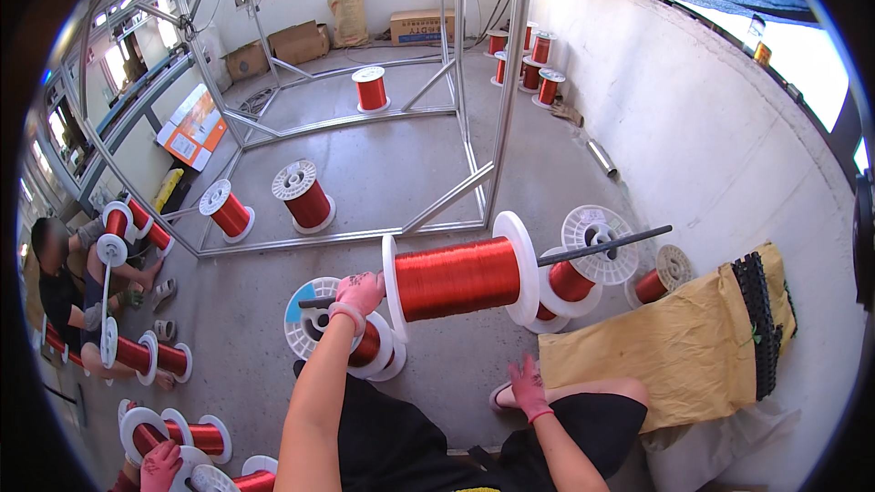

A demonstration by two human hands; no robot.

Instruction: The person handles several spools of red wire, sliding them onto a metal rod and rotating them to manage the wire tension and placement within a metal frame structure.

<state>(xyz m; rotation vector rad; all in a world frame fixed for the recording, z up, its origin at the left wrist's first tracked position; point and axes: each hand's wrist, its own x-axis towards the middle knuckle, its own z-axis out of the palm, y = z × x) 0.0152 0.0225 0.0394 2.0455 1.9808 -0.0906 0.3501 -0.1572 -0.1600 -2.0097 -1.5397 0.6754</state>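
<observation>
A large spool of red wire (pixel 460 279) lies sideways in front of me, threaded on a dark rod (pixel 606 244). The rod's ends lie over white-flanged spools standing on either side, the left spool (pixel 366 346) and the right spool (pixel 574 281). My left hand (pixel 361 292), in a pink glove, is closed over the rod beside the spool's left flange; its fingers partly hide each other. Below the spool, my right hand (pixel 529 388), also pink-gloved, hangs beside my bent knee near my shoe, its fingers spread and holding nothing.
A metal frame (pixel 355 239) stands ahead, with several red wire spools (pixel 305 199) in and around it. Yellowish sacking (pixel 647 351) lies at right by the white wall. At left a person (pixel 68 301) sits among spools; another pink-gloved hand (pixel 160 466) shows at lower left.
</observation>
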